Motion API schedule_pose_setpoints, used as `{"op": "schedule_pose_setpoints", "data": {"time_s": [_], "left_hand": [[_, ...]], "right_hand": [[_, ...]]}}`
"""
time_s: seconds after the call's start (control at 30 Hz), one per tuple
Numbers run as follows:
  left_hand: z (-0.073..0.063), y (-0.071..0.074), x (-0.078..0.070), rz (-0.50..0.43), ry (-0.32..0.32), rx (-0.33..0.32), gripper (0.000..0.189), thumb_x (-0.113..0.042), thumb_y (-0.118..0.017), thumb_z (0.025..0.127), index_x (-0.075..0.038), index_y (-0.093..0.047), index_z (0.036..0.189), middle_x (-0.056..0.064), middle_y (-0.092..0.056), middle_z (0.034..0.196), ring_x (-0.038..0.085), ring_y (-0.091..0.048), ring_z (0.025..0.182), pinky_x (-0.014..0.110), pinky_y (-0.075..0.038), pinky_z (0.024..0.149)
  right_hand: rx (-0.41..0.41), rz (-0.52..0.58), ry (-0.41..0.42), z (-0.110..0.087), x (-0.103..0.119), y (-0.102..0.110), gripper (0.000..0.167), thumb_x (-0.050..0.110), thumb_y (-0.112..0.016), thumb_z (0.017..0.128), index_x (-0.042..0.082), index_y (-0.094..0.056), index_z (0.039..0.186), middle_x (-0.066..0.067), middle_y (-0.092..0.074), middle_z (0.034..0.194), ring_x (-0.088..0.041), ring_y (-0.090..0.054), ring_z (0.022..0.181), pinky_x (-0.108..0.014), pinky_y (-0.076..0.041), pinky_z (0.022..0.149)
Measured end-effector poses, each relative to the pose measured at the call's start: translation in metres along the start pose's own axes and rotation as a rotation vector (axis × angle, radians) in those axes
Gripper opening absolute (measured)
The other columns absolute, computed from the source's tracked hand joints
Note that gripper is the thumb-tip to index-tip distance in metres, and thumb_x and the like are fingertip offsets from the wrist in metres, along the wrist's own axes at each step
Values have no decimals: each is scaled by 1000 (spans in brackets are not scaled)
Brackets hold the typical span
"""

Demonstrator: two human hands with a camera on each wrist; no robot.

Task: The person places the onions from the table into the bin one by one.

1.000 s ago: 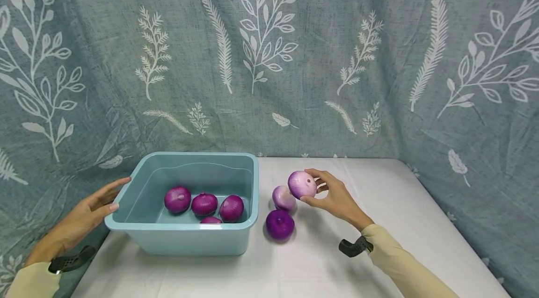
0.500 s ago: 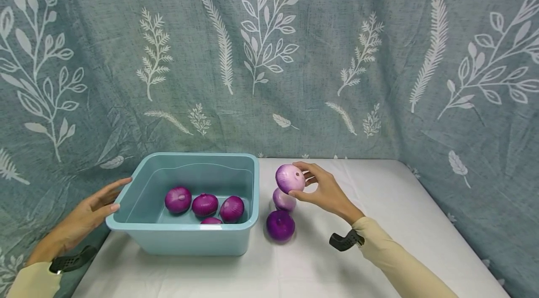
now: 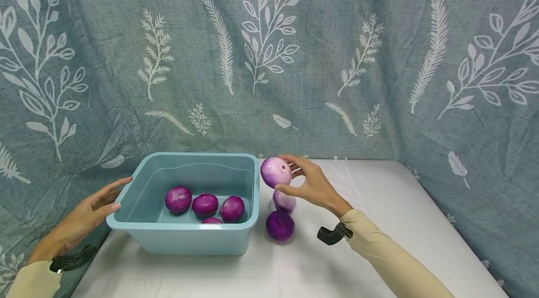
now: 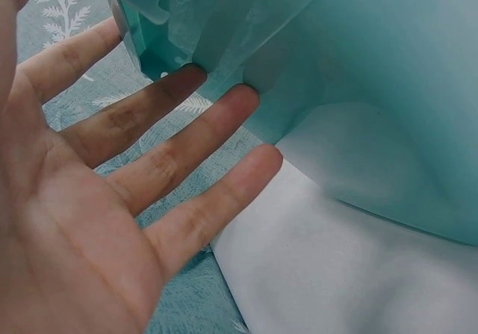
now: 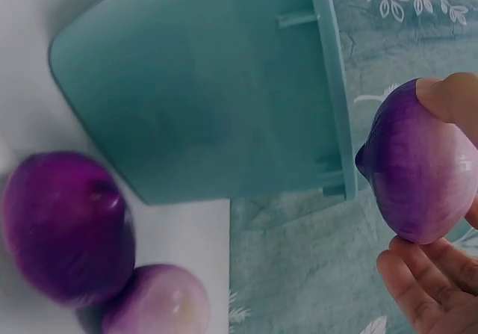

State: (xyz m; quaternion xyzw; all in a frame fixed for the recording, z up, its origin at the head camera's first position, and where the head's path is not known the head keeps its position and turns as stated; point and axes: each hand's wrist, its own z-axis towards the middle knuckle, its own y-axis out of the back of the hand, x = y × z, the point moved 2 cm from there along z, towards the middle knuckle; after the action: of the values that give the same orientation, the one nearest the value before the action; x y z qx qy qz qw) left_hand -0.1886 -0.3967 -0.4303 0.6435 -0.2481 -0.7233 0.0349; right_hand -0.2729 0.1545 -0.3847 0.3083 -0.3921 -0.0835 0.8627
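Observation:
In the head view my right hand (image 3: 311, 185) pinches a purple-and-white onion (image 3: 275, 172) between thumb and fingers, raised off the table beside the right rim of a light blue plastic tub (image 3: 181, 226). The right wrist view shows the same onion (image 5: 422, 162) level with the tub's rim. Extended fingers of my left hand (image 3: 86, 214) lie against the tub's left side, seen closely in the left wrist view. Several purple onions, one of them (image 3: 178, 199), rest inside the tub; the front wall partly hides one.
Right of the tub, a pale purple onion (image 3: 284, 201) and a dark purple onion (image 3: 280, 226) sit close together on the white-covered table (image 3: 379, 242). A leaf-patterned curtain (image 3: 269, 115) stands behind and along the sides.
My right hand has carried the pale onion left and upward, from over the table onions to beside the tub's rim. My left hand stays at the tub.

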Motion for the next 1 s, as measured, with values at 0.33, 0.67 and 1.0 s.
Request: {"op": "schedule_pose_setpoints", "data": {"time_s": [0.33, 0.67, 1.0], "left_hand": [[0, 0, 0, -55, -18, 4, 63, -13, -44, 112, -26, -17, 167, -11, -32, 155, -9, -45, 127, 20, -48, 91], [1, 0, 1, -56, 0, -10, 62, -14, -44, 112, -27, -19, 167, -10, -30, 157, -10, -43, 128, 19, -47, 92], [1, 2, 2, 9, 19, -13, 62, -18, -45, 112, -30, -18, 167, 1, -28, 162, -11, -41, 127, 37, -49, 97]], "right_hand": [[30, 31, 36, 18, 20, -14, 71, 37, -91, 80, 26, -59, 143, 6, -62, 132, -16, -65, 104, -37, -57, 90], [65, 90, 45, 27, 29, -33, 73, 31, -93, 79, 25, -59, 143, 3, -63, 128, -21, -65, 105, -39, -57, 90], [121, 46, 102, 31, 33, -51, 73, 34, -92, 79, 19, -60, 143, 9, -64, 131, -12, -63, 107, -31, -56, 89]]}}
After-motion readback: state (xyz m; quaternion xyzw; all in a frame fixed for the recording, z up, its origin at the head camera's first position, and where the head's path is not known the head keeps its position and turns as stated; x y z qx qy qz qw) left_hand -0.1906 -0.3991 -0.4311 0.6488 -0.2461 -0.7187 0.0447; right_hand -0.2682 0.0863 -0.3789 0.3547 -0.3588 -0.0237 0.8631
